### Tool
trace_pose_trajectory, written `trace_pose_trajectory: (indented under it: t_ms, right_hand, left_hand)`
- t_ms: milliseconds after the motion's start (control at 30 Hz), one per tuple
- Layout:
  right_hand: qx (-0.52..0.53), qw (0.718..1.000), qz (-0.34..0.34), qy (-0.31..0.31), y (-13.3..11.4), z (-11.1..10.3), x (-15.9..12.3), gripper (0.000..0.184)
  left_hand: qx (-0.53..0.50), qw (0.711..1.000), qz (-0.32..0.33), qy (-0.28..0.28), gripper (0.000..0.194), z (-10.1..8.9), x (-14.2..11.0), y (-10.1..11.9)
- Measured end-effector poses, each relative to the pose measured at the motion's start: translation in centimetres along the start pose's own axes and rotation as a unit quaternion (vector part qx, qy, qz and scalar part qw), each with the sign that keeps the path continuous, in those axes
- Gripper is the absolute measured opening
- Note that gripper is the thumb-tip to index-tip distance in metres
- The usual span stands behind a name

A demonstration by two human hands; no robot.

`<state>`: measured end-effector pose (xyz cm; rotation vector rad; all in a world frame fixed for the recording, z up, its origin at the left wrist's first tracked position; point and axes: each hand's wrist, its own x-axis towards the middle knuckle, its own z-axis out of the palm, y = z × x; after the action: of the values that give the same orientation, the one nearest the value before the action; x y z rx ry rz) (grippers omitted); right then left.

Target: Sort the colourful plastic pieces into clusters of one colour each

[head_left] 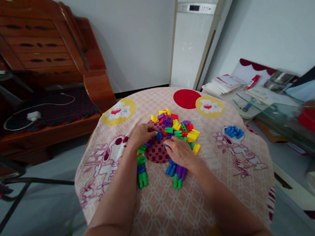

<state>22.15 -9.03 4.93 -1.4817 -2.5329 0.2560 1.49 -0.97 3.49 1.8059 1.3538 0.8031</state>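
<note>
My left hand (143,134) reaches in over the table, its fingertips closed on a blue building block (158,135). To its right, my right hand (180,151) has its fingers curled together, and a bit of blue block shows at their tips, mostly hidden. Loose plastic blocks in yellow, purple, red and green, among them a yellow block (193,134), lie heaped just beyond both hands. Beside my left forearm is a joined green and blue row (142,172). Below my right hand lies a purple, blue and green cluster (177,172).
A separate group of blue blocks (234,132) sits on the right of the round table's patterned cloth (168,215). At the right stands a glass shelf (271,120) with papers and a red bowl. A wooden bench (47,123) is at the left, a white cabinet-like unit (191,38) behind.
</note>
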Motion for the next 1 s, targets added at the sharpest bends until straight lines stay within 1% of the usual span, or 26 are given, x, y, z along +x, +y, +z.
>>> trace_pose_trajectory:
  t_ms: [133, 300, 400, 500, 600, 667, 733, 800, 867, 1000]
  right_hand:
    - [0.047, 0.996, 0.037, 0.066, 1.2, -0.4, 0.4, 0.029]
    - [0.119, 0.981, 0.052, 0.143, 3.9, -1.0, 0.7, 0.024]
    - [0.140, 0.968, 0.082, 0.193, 6.0, -2.4, 0.2, 0.022]
    - [0.125, 0.952, 0.155, 0.235, 9.0, -4.5, -1.0, 0.022]
    - [0.047, 0.927, 0.271, 0.255, 12.8, -6.4, -3.2, 0.022]
    - [-0.020, 0.899, 0.344, 0.270, 15.4, -7.2, -5.1, 0.023]
    - [-0.076, 0.868, 0.411, 0.269, 17.6, -7.6, -7.0, 0.026]
    - [-0.108, 0.851, 0.441, 0.263, 19.2, -7.6, -8.5, 0.027]
    - [-0.117, 0.842, 0.461, 0.254, 20.1, -7.5, -9.6, 0.028]
    - [-0.109, 0.835, 0.482, 0.243, 20.8, -6.9, -10.0, 0.028]
  left_hand:
    - [-0.013, 1.000, -0.009, -0.003, 0.028, 0.0, 0.1, 0.1]
    - [-0.009, 1.000, -0.028, 0.004, 0.028, -0.1, 0.2, 0.4]
    - [-0.012, 0.999, -0.042, 0.005, 0.030, -0.1, 0.1, 0.6]
    - [-0.023, 0.999, -0.044, 0.000, 0.031, -0.1, 0.1, 0.5]
    - [-0.030, 0.999, -0.036, -0.004, 0.031, 0.0, 0.2, 0.2]
    - [-0.034, 0.999, -0.036, -0.006, 0.031, 0.0, 0.3, -0.1]
    - [-0.033, 0.999, -0.038, -0.004, 0.032, 0.1, 0.3, -0.3]
    - [-0.033, 0.999, -0.038, -0.002, 0.032, 0.1, 0.4, -0.3]
    - [-0.040, 0.999, -0.036, -0.002, 0.033, 0.1, 0.3, -0.3]
    - [-0.055, 0.998, -0.032, -0.003, 0.032, 0.1, 0.3, -0.2]
